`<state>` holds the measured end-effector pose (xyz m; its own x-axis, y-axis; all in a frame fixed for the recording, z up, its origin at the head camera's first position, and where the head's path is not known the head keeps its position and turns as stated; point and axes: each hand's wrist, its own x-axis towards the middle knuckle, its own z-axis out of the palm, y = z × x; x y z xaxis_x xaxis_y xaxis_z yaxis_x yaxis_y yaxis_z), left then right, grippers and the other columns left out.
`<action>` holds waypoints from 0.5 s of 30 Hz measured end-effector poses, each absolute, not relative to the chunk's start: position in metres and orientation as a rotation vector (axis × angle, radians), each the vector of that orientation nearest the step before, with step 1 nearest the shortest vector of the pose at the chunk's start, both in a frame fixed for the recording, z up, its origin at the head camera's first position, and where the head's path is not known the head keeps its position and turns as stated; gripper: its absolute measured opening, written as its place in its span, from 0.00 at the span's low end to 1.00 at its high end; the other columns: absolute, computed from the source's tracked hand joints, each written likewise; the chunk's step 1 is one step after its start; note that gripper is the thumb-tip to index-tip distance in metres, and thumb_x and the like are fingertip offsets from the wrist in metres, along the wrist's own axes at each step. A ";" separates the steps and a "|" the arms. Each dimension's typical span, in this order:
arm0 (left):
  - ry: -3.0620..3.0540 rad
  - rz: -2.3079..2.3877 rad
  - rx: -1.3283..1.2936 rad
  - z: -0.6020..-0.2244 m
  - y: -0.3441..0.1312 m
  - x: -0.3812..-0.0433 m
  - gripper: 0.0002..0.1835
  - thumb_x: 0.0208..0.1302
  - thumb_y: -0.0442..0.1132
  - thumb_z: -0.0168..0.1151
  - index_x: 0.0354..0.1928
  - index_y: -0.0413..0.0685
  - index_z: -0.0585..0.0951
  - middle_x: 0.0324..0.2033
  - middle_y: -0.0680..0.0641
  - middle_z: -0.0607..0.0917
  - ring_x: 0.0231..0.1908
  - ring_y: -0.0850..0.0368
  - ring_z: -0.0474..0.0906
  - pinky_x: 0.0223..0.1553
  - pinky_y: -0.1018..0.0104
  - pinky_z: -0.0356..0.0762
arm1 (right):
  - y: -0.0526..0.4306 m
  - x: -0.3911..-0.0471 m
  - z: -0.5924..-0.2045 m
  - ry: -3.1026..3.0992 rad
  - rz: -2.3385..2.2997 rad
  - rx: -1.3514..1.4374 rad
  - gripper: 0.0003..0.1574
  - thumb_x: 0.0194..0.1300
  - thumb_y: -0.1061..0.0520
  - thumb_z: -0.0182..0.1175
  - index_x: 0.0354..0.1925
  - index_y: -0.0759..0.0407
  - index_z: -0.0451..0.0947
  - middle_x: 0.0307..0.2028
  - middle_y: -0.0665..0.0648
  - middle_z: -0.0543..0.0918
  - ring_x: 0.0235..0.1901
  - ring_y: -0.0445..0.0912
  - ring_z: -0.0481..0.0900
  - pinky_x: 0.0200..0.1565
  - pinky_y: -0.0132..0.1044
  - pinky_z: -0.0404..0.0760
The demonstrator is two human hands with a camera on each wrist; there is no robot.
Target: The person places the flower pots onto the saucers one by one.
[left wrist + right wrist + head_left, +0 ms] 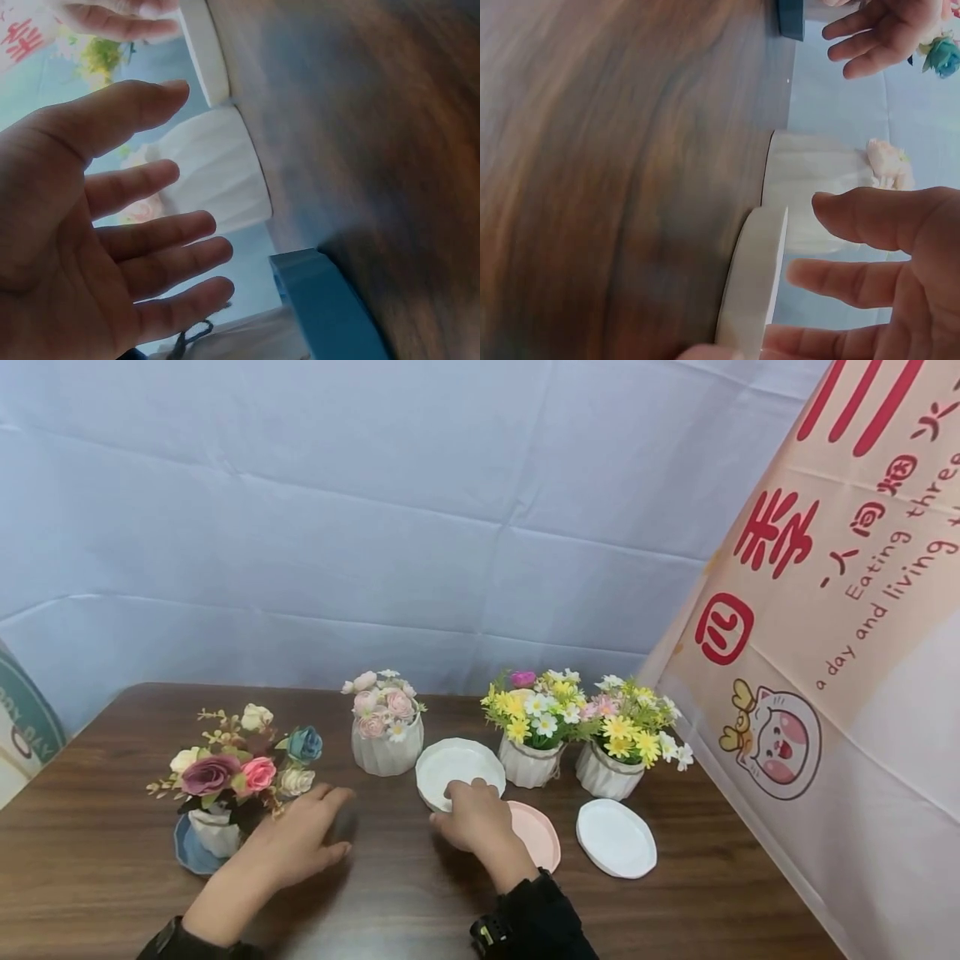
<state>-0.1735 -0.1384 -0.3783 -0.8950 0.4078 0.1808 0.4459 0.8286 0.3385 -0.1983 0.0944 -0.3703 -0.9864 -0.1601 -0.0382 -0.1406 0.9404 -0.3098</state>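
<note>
My left hand (296,839) is just right of a pot of mixed roses (236,768), fingers apart and holding nothing. That pot (216,833) sits on a blue saucer (191,847). In the left wrist view the spread left hand (112,225) is close to the blue saucer (322,300). My right hand (480,818) is over the near rim of a white saucer (459,760). The right wrist view has the hand's loosely extended fingers (847,283) beside that saucer (754,277); whether they touch it is unclear.
Behind stands a white pot (387,750) of pale pink flowers. To the right are two pots of yellow and white flowers (532,764) (609,772). A pink saucer (536,835) lies partly behind my right forearm, with another white saucer (617,839) farther right. A printed cloth (847,693) borders the table (390,902).
</note>
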 end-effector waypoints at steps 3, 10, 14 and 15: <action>-2.915 -0.595 -0.677 -0.379 -0.136 -0.179 0.31 0.47 0.40 0.72 0.54 0.36 0.74 0.46 0.38 0.76 0.42 0.43 0.77 0.40 0.48 0.77 | 0.099 -0.200 -0.371 3.034 -0.489 -0.242 0.21 0.55 0.48 0.65 0.43 0.59 0.79 0.34 0.60 0.74 0.39 0.58 0.73 0.36 0.50 0.73; -2.902 -0.624 -0.635 -0.380 -0.131 -0.189 0.32 0.46 0.41 0.72 0.53 0.35 0.74 0.45 0.36 0.76 0.42 0.41 0.76 0.41 0.47 0.76 | 0.107 -0.204 -0.371 3.041 -0.533 -0.247 0.22 0.55 0.49 0.65 0.44 0.62 0.79 0.35 0.62 0.74 0.39 0.58 0.73 0.37 0.50 0.73; -2.881 -0.730 -0.616 -0.382 -0.128 -0.194 0.32 0.46 0.39 0.72 0.54 0.34 0.73 0.45 0.34 0.75 0.44 0.39 0.75 0.41 0.46 0.75 | 0.110 -0.206 -0.372 3.076 -0.518 -0.239 0.22 0.55 0.49 0.66 0.43 0.62 0.79 0.34 0.62 0.74 0.38 0.59 0.73 0.36 0.51 0.73; -2.878 -0.755 -0.607 -0.382 -0.127 -0.195 0.32 0.46 0.39 0.72 0.54 0.34 0.73 0.46 0.34 0.75 0.44 0.39 0.75 0.41 0.45 0.75 | 0.110 -0.207 -0.372 3.078 -0.515 -0.234 0.22 0.55 0.49 0.66 0.43 0.62 0.79 0.34 0.62 0.74 0.38 0.59 0.73 0.36 0.51 0.73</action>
